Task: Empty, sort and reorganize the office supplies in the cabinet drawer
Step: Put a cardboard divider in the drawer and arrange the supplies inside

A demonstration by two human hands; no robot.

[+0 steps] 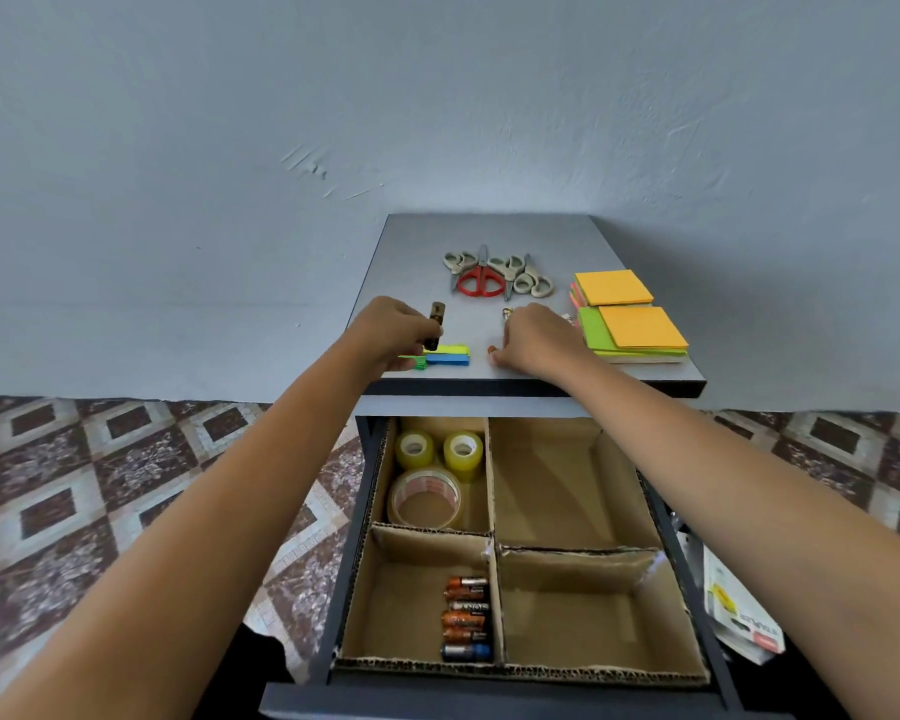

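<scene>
Head view: our left hand grips a dark cylinder, the right hand we cannot read; tape rolls and batteries sit sorted in the drawer, scissors and sticky notes left.

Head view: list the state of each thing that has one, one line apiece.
drawer, pulled open.
tape rolls, in the back left compartment.
batteries, lying in a row, front left compartment.
right compartments, both empty.
scissors, closed, piled on the cabinet top.
left hand, grips a small dark cylinder.
right hand, fingers down on the cabinet top; grasp unclear.
</scene>
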